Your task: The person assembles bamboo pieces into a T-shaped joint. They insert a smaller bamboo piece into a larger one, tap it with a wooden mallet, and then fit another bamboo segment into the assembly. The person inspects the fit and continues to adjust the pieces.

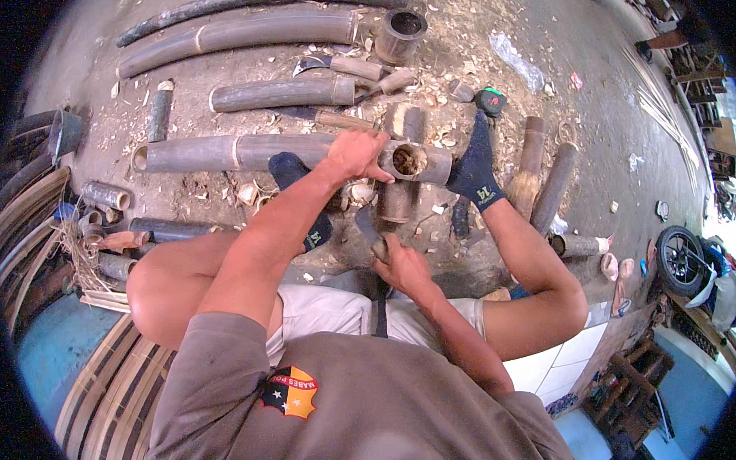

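A long grey-brown bamboo pole lies crosswise in front of me, with a ragged opening cut into its upper side near the right end. It crosses over a short, thick bamboo piece. My left hand presses on the pole just left of the opening, thumb and fingers spread over it. Closer to my body, my right hand is closed around a knife with a grey, slightly curved blade. The blade points up toward the pole, apart from it. My fingers hide most of the handle.
Beyond the pole lie more bamboo lengths, a hooked blade with a wooden handle, an upright bamboo cup and a tape measure. Chips litter the floor. My socked feet flank the work. A brush lies right.
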The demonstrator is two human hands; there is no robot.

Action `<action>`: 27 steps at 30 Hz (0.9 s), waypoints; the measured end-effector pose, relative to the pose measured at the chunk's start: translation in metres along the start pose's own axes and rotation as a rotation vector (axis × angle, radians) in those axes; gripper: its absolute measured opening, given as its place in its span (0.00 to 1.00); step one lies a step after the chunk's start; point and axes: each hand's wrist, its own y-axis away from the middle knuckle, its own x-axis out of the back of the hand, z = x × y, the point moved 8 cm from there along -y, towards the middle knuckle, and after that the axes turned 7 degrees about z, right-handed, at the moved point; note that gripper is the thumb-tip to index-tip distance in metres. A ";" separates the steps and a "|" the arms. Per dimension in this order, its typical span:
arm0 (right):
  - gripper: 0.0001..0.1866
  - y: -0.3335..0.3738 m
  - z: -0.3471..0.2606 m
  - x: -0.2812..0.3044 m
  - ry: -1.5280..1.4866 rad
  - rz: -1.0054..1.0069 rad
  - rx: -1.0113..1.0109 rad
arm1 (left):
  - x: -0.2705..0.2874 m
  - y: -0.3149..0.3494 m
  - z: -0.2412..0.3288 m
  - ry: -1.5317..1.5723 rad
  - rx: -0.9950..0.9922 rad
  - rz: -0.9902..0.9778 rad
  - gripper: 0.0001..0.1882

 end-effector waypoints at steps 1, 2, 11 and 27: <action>0.31 -0.005 0.002 -0.008 0.056 -0.018 -0.005 | 0.001 0.004 0.004 -0.035 -0.022 0.081 0.48; 0.33 -0.013 0.003 -0.016 0.113 -0.031 -0.009 | 0.002 0.008 0.007 -0.120 0.006 0.113 0.48; 0.35 -0.041 0.035 -0.040 0.299 0.149 0.071 | 0.007 0.003 -0.002 0.049 0.031 0.065 0.47; 0.29 -0.041 0.021 -0.003 0.007 0.129 0.034 | 0.070 0.015 -0.168 -0.307 0.287 0.152 0.47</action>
